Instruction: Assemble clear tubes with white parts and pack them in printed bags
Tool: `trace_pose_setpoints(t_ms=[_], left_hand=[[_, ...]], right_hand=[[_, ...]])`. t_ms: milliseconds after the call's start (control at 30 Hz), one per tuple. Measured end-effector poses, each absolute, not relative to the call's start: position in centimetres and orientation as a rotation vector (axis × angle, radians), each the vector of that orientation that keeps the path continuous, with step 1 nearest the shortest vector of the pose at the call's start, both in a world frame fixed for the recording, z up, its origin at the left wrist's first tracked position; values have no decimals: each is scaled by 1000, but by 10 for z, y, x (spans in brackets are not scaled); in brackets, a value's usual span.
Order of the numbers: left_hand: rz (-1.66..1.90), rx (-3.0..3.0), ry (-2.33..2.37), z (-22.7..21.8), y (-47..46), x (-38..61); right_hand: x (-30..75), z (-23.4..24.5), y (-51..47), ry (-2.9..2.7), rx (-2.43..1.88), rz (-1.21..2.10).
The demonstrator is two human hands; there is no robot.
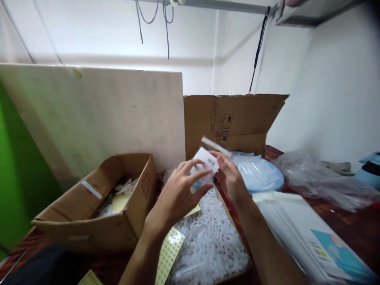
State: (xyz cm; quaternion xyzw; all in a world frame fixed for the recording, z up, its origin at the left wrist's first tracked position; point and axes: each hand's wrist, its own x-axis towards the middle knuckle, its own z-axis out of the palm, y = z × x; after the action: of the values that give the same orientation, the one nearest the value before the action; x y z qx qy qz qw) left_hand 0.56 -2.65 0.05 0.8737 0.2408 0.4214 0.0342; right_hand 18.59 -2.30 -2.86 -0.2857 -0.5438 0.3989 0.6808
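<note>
A small white packet point(211, 161) with dark print and a bit of blue is held tilted between my two hands, with a clear plastic flap point(216, 146) sticking out past its upper edge. My right hand point(230, 177) grips its right side between thumb and fingers. Curved over the front, my left hand point(181, 186) has its fingers on the face and its thumb near the lower edge. Below them lies a shallow carton point(230, 213) filled with many small white and clear plastic pieces point(212, 237). A yellow sheet of round dots point(170, 249) lies at its left side.
An open cardboard box point(89, 233) with white scraps and yellow paper stands left. To the right are a blue basin point(277, 180) of clear packets, a stack of white printed cards point(305, 221) and crumpled clear plastic point(323, 178). A white board point(103, 114) and cardboard sheet point(243, 118) stand behind.
</note>
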Motion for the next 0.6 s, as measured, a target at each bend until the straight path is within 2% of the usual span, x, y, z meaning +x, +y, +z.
trace_pose_setpoints(t_ms=[167, 400, 600], left_hand=[[1381, 2608, 850, -3, -25, 10], [1336, 2660, 1023, -5, -20, 8], [1268, 2816, 941, -11, -18, 11]], right_hand=[[188, -35, -18, -1505, -995, 672], [175, -32, -26, -1782, -1059, 487], [174, -35, -25, -1879, -1190, 373]])
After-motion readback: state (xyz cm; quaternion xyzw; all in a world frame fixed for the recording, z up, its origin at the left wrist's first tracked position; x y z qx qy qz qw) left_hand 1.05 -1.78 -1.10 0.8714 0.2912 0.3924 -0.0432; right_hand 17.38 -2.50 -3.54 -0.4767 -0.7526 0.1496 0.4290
